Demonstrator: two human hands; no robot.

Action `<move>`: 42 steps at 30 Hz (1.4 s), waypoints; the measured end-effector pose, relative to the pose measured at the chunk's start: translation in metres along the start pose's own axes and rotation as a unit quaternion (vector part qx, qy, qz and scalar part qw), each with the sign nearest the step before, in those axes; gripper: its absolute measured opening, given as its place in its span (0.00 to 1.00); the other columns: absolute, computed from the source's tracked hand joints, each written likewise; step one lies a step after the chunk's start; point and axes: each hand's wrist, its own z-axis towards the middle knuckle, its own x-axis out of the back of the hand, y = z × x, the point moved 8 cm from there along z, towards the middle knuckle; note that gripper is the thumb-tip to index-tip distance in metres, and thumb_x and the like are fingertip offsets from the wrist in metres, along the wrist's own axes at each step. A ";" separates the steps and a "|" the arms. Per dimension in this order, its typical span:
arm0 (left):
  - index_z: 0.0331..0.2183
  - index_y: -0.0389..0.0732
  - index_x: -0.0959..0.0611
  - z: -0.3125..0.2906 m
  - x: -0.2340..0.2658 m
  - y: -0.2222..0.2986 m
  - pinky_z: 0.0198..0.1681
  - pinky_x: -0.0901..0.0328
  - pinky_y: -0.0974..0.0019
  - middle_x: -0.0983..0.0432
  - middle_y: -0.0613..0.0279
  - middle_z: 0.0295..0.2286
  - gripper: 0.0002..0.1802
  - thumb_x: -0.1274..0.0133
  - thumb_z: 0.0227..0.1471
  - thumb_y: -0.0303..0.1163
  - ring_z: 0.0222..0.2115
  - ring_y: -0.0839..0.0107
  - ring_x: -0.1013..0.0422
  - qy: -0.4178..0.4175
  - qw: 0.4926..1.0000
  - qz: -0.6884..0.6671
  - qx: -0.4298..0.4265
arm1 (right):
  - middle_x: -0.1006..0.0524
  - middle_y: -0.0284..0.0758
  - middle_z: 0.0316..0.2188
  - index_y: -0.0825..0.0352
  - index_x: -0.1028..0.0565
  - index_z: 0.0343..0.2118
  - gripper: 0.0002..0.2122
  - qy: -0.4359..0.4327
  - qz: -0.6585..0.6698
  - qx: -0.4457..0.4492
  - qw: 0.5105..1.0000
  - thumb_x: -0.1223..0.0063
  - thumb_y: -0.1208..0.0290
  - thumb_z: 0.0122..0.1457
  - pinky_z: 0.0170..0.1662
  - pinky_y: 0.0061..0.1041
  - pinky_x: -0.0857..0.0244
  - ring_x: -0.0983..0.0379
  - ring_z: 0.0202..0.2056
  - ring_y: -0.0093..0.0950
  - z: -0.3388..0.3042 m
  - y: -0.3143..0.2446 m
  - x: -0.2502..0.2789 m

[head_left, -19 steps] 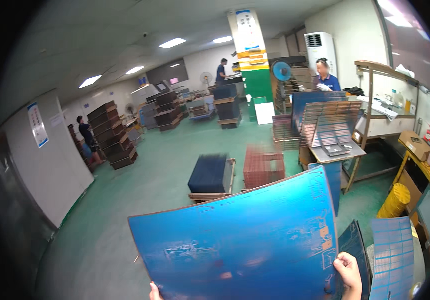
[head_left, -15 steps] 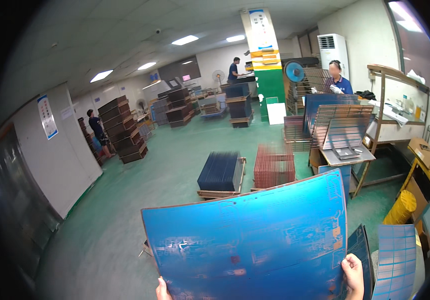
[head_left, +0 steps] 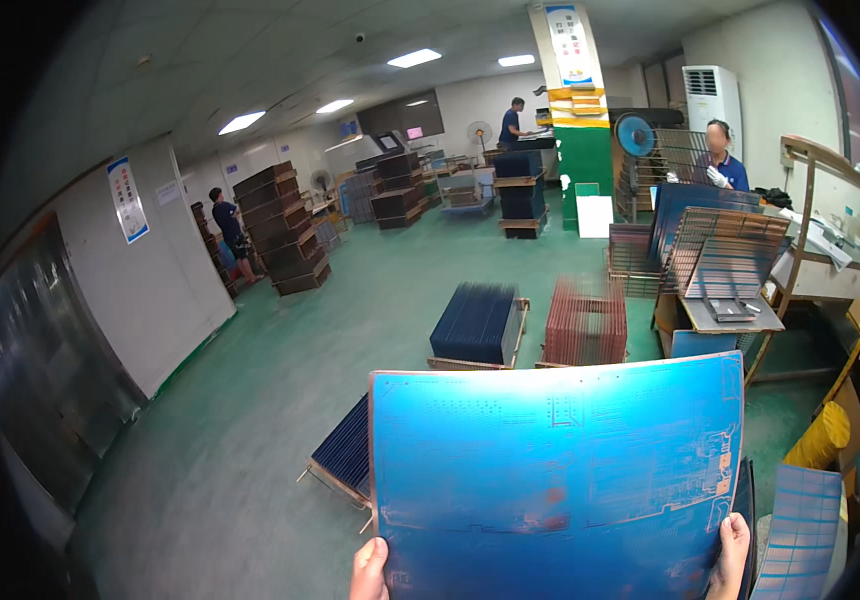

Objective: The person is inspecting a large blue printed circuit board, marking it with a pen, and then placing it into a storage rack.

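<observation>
A large blue circuit board panel (head_left: 550,450) with copper-coloured traces and edges is held up in front of me. At its lower left edge my left hand (head_left: 370,570) grips it, thumb on the face. My right hand (head_left: 732,555) pinches the lower right edge the same way. The fingers behind the panel are hidden, and its bottom runs out of view. Bright light reflects along its upper part. Partly behind its left edge stands a rack of dark panels (head_left: 342,450).
Beyond the panel are a rack of dark blue boards (head_left: 475,325) and one of reddish boards (head_left: 587,322). A worktable (head_left: 730,315) with leaning panels is at the right, near a yellow roll (head_left: 818,436). A co-worker (head_left: 718,165) in white gloves handles a board there.
The panel and both hands have shifted right in view, and the panel now stands squarer. The surroundings have also slid right and slightly down, uncovering the dark rack at the panel's left.
</observation>
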 end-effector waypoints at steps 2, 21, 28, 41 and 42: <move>0.43 0.32 0.27 -0.001 -0.003 -0.001 0.46 0.43 0.70 0.30 0.62 0.40 0.19 0.60 0.57 0.37 0.41 0.74 0.36 -0.009 1.000 -0.006 0.009 | 0.31 0.24 0.22 0.62 0.34 0.24 0.08 0.010 -0.035 0.007 0.999 0.52 0.68 0.56 0.32 0.13 0.45 0.39 0.25 0.13 0.000 -0.001 0.004; 0.45 0.29 0.33 0.007 -0.009 -0.041 0.45 0.39 0.70 0.31 0.54 0.41 0.27 0.62 0.56 0.45 0.41 0.72 0.34 -0.098 0.992 -0.073 0.037 | 0.31 0.30 0.31 0.64 0.32 0.37 0.12 0.120 -0.135 -0.047 0.982 0.56 0.60 0.56 0.30 0.20 0.42 0.37 0.29 0.21 -0.011 -0.028 -0.004; 0.49 0.28 0.37 0.001 -0.020 -0.043 0.47 0.40 0.72 0.33 0.55 0.44 0.31 0.62 0.56 0.47 0.44 0.73 0.35 -0.116 0.987 -0.087 0.069 | 0.31 0.34 0.37 0.66 0.32 0.44 0.19 0.197 -0.161 -0.089 0.963 0.56 0.56 0.56 0.35 0.25 0.41 0.36 0.35 0.26 -0.040 -0.061 -0.016; 0.48 0.27 0.36 0.007 -0.022 -0.052 0.46 0.39 0.72 0.32 0.55 0.42 0.30 0.59 0.55 0.45 0.43 0.72 0.34 -0.139 0.985 -0.076 0.072 | 0.28 0.40 0.37 0.66 0.30 0.43 0.18 0.207 -0.044 -0.092 0.973 0.55 0.59 0.54 0.37 0.29 0.38 0.31 0.36 0.32 -0.027 -0.013 0.008; 0.47 0.29 0.34 0.009 -0.023 -0.050 0.43 0.38 0.71 0.30 0.56 0.41 0.25 0.55 0.54 0.38 0.41 0.72 0.33 -0.186 0.974 -0.096 0.086 | 0.27 0.41 0.37 0.67 0.30 0.42 0.18 0.205 -0.031 -0.087 0.974 0.54 0.59 0.53 0.39 0.29 0.37 0.31 0.37 0.33 -0.027 -0.010 0.009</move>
